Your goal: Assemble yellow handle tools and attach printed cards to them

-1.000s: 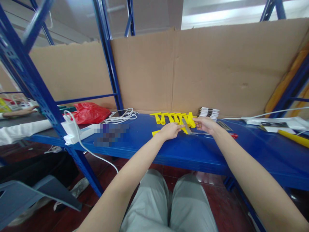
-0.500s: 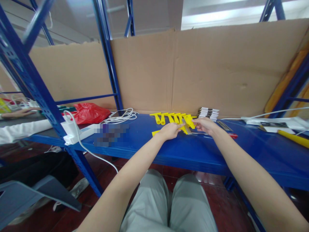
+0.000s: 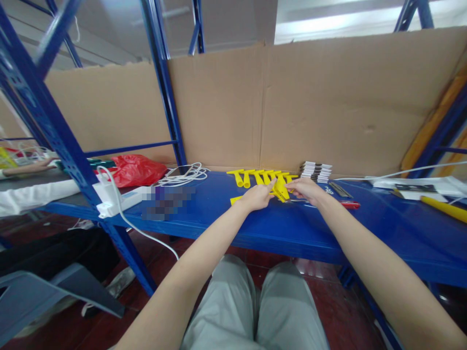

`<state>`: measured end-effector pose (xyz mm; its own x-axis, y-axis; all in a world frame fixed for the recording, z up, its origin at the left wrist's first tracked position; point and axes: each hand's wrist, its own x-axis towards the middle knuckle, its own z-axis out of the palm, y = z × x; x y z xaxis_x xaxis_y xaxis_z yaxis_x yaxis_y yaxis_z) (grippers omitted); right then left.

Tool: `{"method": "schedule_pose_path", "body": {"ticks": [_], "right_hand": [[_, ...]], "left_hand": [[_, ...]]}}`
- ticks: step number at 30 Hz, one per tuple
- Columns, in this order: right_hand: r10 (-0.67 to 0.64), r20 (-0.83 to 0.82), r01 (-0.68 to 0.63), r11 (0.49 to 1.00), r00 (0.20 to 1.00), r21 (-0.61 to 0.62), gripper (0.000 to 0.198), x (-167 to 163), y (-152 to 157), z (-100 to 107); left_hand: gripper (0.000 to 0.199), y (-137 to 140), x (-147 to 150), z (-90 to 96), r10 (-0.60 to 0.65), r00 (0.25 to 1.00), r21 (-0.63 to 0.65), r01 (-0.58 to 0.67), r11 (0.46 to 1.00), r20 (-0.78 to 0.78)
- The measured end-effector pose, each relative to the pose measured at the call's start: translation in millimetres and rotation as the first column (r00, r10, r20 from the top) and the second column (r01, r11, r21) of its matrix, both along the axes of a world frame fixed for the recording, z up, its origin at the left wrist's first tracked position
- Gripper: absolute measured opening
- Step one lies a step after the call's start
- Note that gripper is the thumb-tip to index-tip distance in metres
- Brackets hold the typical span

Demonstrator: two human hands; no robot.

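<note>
Between my hands is a yellow plastic scraper (image 3: 280,190), a wide head narrowing to a handle, tilted over the blue shelf. My left hand (image 3: 257,197) is closed around its left side, thumb on top. My right hand (image 3: 304,188) is closed with its fingertips pressed against the scraper's right edge. Whether those fingertips also pinch a small part is hidden. Just behind stands a row of several yellow T-shaped scraper pieces (image 3: 247,180). Another yellow piece (image 3: 235,200) lies partly behind my left wrist.
Right of my hands are a stack of white-and-black pieces (image 3: 315,171), thin metal strips (image 3: 340,189) and a red-handled tool (image 3: 350,205). At left lie a white power strip (image 3: 126,199), coiled white cable (image 3: 188,174) and a red bag (image 3: 138,170). Cardboard (image 3: 226,112) closes the back; a co-worker's sleeve (image 3: 36,194) shows far left.
The metal plate seen between yellow parts is now covered, and the yellow parts sit together in my left hand. My right hand has moved slightly left against them.
</note>
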<state>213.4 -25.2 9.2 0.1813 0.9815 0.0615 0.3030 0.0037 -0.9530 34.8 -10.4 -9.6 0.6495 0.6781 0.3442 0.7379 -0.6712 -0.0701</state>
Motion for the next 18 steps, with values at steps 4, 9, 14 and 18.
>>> {"method": "schedule_pose_path", "body": {"ticks": [4, 9, 14, 18], "right_hand": [[-0.020, 0.022, 0.020, 1.000, 1.000, -0.019, 0.018, -3.1, -0.9, -0.2], [-0.018, 0.036, 0.019, 1.000, 0.999, -0.013, 0.022, -6.0, -3.0, 1.1], [-0.026, 0.061, 0.027, 0.999, 0.998, -0.019, 0.021, -7.9, -4.3, 1.9], [-0.027, 0.084, 0.029, 0.999, 0.996, -0.018, 0.019, -8.6, -3.9, 1.2]], "left_hand": [[0.061, 0.7, 0.1, -0.3, -0.002, 1.000, -0.008, 0.002, 1.000, 0.010], [0.062, -0.7, 0.2, 1.1, 0.003, 1.000, -0.026, -0.003, 1.000, 0.000], [0.062, -0.9, 0.2, 0.8, 0.001, 1.000, -0.015, -0.001, 1.000, -0.001], [0.063, -1.2, 0.3, 0.9, -0.004, 1.000, -0.019, 0.004, 1.000, 0.000]]}}
